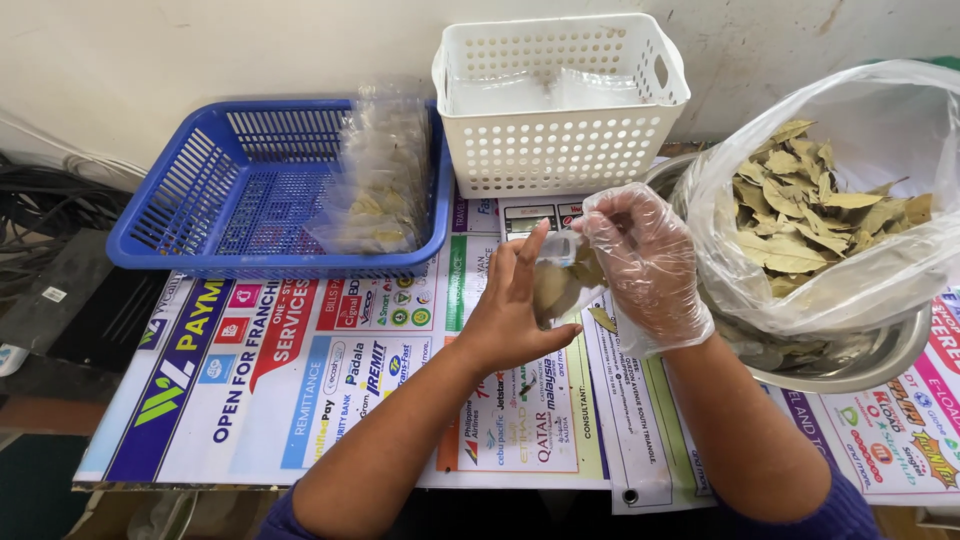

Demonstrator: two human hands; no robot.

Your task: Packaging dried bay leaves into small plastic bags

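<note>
My bare left hand [510,300] holds a small clear plastic pouch [556,283] with dried leaves in it, over the middle of the table. My right hand [645,262], in a thin clear disposable glove, pinches the top of the same pouch with fingers curled. One loose dried leaf [602,319] lies on the table just under my hands. At the right, a big clear plastic bag of dried leaves [810,215] sits open in a metal bowl [868,366], close beside my right hand.
A blue plastic basket [200,205] at the back left holds a row of filled clear pouches [378,180]. A white perforated basket [560,110] with empty clear pouches stands at the back centre against the wall. A printed poster [300,390] covers the table. Black cables [45,205] lie at far left.
</note>
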